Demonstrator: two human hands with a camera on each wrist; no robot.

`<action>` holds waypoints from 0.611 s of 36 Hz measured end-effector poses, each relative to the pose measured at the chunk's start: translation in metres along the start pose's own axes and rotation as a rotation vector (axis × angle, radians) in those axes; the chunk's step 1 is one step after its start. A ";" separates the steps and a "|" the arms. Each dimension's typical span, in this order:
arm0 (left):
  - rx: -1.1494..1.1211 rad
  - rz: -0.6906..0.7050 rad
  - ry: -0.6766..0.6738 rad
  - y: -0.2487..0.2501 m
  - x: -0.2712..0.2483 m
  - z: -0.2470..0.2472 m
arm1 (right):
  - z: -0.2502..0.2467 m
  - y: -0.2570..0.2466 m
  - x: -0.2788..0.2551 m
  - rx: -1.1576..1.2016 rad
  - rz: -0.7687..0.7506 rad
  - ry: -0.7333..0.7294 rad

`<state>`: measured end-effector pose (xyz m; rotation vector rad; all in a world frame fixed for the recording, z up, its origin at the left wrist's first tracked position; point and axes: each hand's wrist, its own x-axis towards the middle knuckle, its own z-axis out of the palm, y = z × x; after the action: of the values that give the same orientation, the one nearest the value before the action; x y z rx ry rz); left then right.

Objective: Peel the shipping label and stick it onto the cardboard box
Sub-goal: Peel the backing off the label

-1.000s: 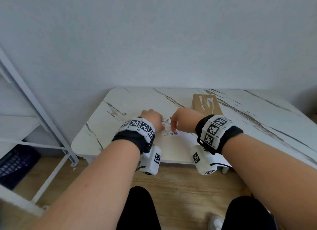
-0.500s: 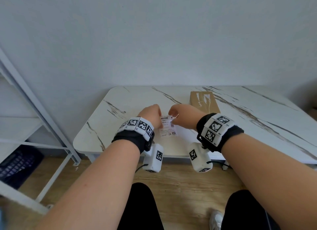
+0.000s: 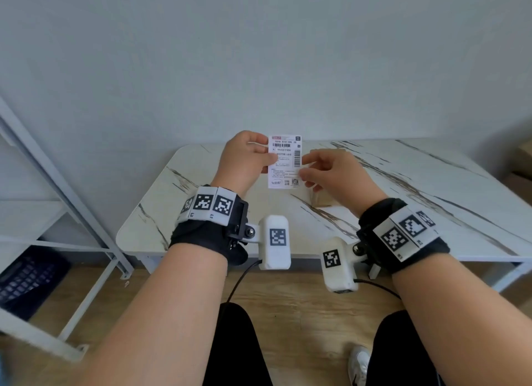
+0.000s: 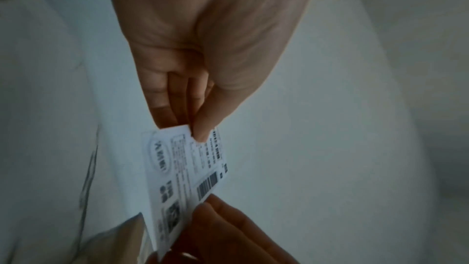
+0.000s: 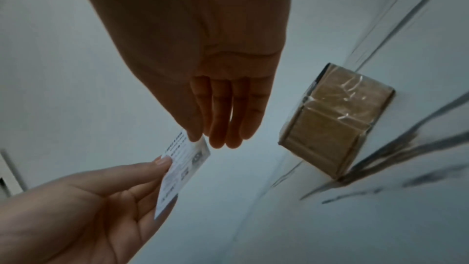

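Note:
The white shipping label [image 3: 285, 162] is held upright above the marble table [image 3: 431, 189], printed side toward me. My left hand [image 3: 259, 155] pinches its left edge between thumb and fingers, and the thumb tip [image 4: 201, 133] lies on the print. My right hand [image 3: 309, 169] pinches the right edge low down, with its fingertips [image 5: 195, 138] at the label's corner [image 5: 182, 170]. The taped cardboard box [image 5: 335, 119] lies on the table under and behind my right hand. Only small parts of the box [image 3: 319, 201] show in the head view.
A white metal shelf frame [image 3: 72, 198] stands to the left of the table, with a dark blue crate [image 3: 26, 276] on the floor under it. A wall runs close behind the table. My knees and a shoe [image 3: 358, 365] are below the near edge.
Both hands have lifted the label off the table and raised it upright in front of the wall. The box has stayed on the table and is now behind my right hand.

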<state>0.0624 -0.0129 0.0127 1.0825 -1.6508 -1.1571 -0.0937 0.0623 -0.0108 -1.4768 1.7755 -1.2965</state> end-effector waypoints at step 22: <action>0.071 0.147 0.016 0.010 -0.004 0.039 | -0.028 0.001 0.003 0.051 -0.001 0.161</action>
<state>0.0249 0.0023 0.0126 0.9937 -1.7390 -0.9995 -0.1184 0.0698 0.0011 -1.3795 1.8274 -1.4863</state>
